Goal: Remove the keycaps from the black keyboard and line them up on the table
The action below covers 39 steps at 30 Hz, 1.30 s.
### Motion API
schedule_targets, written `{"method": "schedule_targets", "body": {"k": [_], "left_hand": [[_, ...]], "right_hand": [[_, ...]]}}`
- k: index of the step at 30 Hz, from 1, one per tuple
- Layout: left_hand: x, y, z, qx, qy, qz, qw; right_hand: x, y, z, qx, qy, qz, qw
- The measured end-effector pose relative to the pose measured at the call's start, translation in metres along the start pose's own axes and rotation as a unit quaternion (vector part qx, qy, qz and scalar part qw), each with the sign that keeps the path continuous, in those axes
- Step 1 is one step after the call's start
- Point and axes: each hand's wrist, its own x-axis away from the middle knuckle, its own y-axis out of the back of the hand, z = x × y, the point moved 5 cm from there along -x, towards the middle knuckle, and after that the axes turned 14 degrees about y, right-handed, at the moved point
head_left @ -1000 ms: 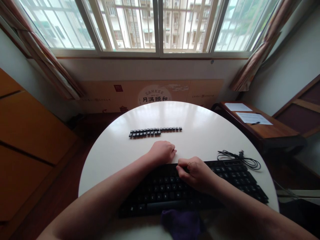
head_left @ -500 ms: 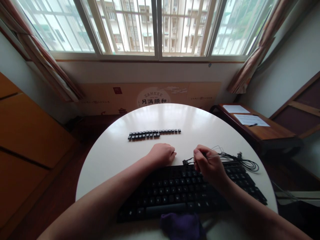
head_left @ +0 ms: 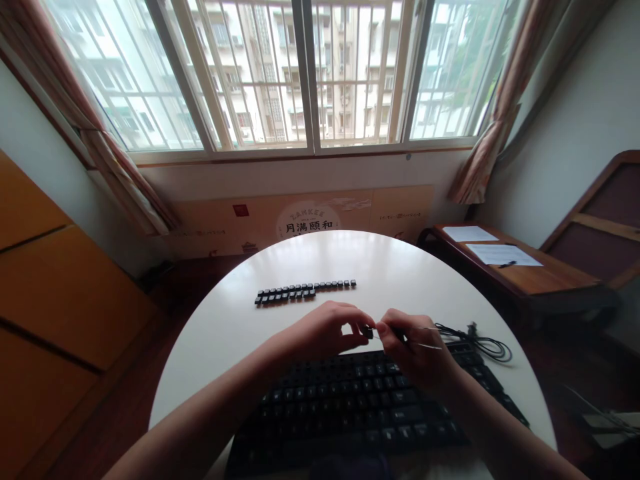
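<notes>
A small black keycap (head_left: pixel 368 332) is pinched between the thumb and fingers of my left hand (head_left: pixel 330 327), above the back edge of the black keyboard (head_left: pixel 340 400). My right hand (head_left: pixel 417 340) is closed around a wire keycap puller (head_left: pixel 431 346). Thin wire from the puller sticks out behind that hand, and its front end reaches the keycap. Along the keyboard's back left, several key positions have no caps. Past my left hand, loose keycaps (head_left: pixel 285 293) stand in two rows on the white table (head_left: pixel 210 360).
A coiled black cable (head_left: pixel 493 347) lies at the right, by the keyboard's corner. Something dark purple (head_left: pixel 350 467) shows dimly at the bottom edge. To the right stands a low wooden table (head_left: pixel 555 280) with papers (head_left: pixel 503 255) and a pen. A barred window is ahead.
My left hand has risen from the table and moved right, its fingers taking hold of the keycap at the puller's end. The view has tilted upward.
</notes>
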Motion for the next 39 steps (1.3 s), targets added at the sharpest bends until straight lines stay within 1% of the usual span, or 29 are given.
{"method": "schedule_targets", "body": {"k": [3, 6, 8, 10, 12, 14, 17, 20, 22, 25, 31, 35, 39], "left_hand": [[-0.009, 0.004, -0.003, -0.017, 0.008, 0.0, 1.0], [-0.02, 0.009, -0.003, -0.039, 0.036, 0.004, 0.999], [-0.027, 0.013, -0.005, -0.036, 0.045, 0.009, 0.998], [-0.034, 0.018, -0.006, -0.034, 0.038, 0.008, 0.999], [-0.039, 0.026, -0.002, -0.041, 0.028, -0.015, 0.999], [-0.043, 0.04, 0.011, -0.052, 0.034, -0.062, 0.996], [-0.045, 0.061, 0.049, -0.077, 0.078, -0.135, 0.985], [-0.044, 0.072, 0.089, -0.129, 0.135, -0.155, 0.97], [-0.042, 0.072, 0.11, -0.173, 0.175, -0.15, 0.958], [-0.041, 0.065, 0.125, -0.242, 0.201, -0.128, 0.941], [-0.042, 0.051, 0.136, -0.314, 0.241, -0.093, 0.914], [-0.041, 0.049, 0.141, -0.342, 0.257, -0.078, 0.9], [-0.04, 0.05, 0.142, -0.349, 0.265, -0.08, 0.895]], "right_hand": [[-0.001, 0.004, 0.0, 0.008, 0.011, -0.01, 1.0], [-0.002, 0.009, -0.003, 0.023, -0.004, -0.029, 0.999], [-0.002, 0.013, -0.005, 0.03, -0.013, -0.053, 0.998], [-0.003, 0.018, -0.008, 0.04, -0.016, -0.081, 0.996], [-0.003, 0.023, -0.011, 0.057, -0.015, -0.109, 0.992], [-0.003, 0.027, -0.014, 0.078, -0.016, -0.128, 0.989], [-0.003, 0.027, -0.02, 0.098, -0.019, -0.121, 0.988], [-0.003, 0.022, -0.024, 0.1, -0.016, -0.096, 0.99], [-0.002, 0.019, -0.027, 0.097, -0.019, -0.084, 0.991], [-0.002, 0.015, -0.028, 0.091, -0.026, -0.075, 0.993], [-0.002, 0.013, -0.025, 0.092, -0.038, -0.08, 0.992], [-0.002, 0.012, -0.026, 0.084, -0.039, -0.073, 0.993], [-0.001, 0.012, -0.026, 0.081, -0.043, -0.072, 0.993]]}}
